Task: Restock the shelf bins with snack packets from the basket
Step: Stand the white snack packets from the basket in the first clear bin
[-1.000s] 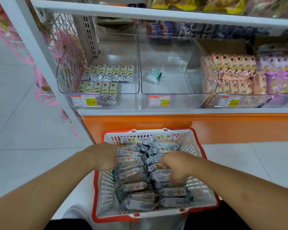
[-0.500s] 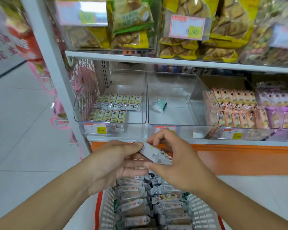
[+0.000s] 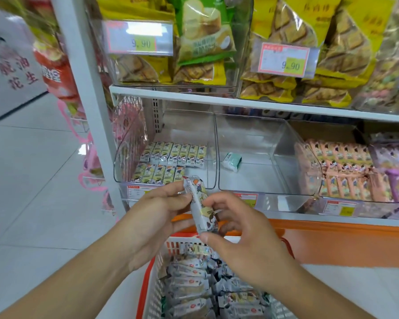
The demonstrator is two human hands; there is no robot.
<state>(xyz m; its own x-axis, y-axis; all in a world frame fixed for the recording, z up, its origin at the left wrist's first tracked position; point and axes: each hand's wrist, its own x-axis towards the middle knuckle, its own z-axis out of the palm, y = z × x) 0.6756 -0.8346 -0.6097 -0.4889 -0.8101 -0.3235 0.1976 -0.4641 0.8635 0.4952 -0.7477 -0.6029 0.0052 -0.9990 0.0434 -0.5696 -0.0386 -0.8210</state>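
Hands, left [image 3: 157,217] and right [image 3: 242,236], both pinch one silver foil snack packet [image 3: 202,206] above the red plastic basket [image 3: 148,286]. It may slip if one grip loosens early.

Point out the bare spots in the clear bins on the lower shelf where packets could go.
Left clear plastic bin: bare floor at the front right, beside the short front row of yellow-green snack packets. Middle clear bin: nearly bare, one small green-white packet at back left. Right bin of orange packets: crowded.

Hands: two, left [image 3: 157,217] and right [image 3: 244,236]. Held packet [image 3: 200,203]: one. Basket [image 3: 152,284] at 6 o'clock: one. Teal packet [image 3: 232,161]: one.
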